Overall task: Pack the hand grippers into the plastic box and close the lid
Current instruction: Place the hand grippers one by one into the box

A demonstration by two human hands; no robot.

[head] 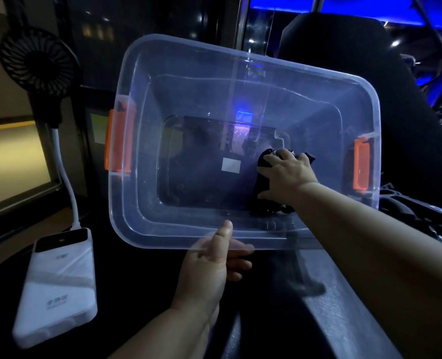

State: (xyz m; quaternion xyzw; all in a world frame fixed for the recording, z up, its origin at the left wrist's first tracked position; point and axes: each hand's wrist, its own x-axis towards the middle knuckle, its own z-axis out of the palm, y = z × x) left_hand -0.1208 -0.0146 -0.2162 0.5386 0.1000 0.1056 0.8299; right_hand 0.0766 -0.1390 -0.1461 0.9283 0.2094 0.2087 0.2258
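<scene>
A clear plastic box [178, 73] with orange latches [117, 143] on both short sides is tilted toward me, its opening facing the camera. My left hand [209, 263] grips the near rim, thumb over the edge and fingers underneath. My right hand [284, 174] reaches inside the box and holds a black hand gripper [262, 185] against the bottom at the right. Most of that gripper is hidden under the hand. No lid is in view.
A white power bank [59, 288] lies at the lower left, cabled to a black clip fan [36, 58] standing behind it. More black gear [419, 216] lies to the right of the box. A dark chair back [344, 47] rises behind.
</scene>
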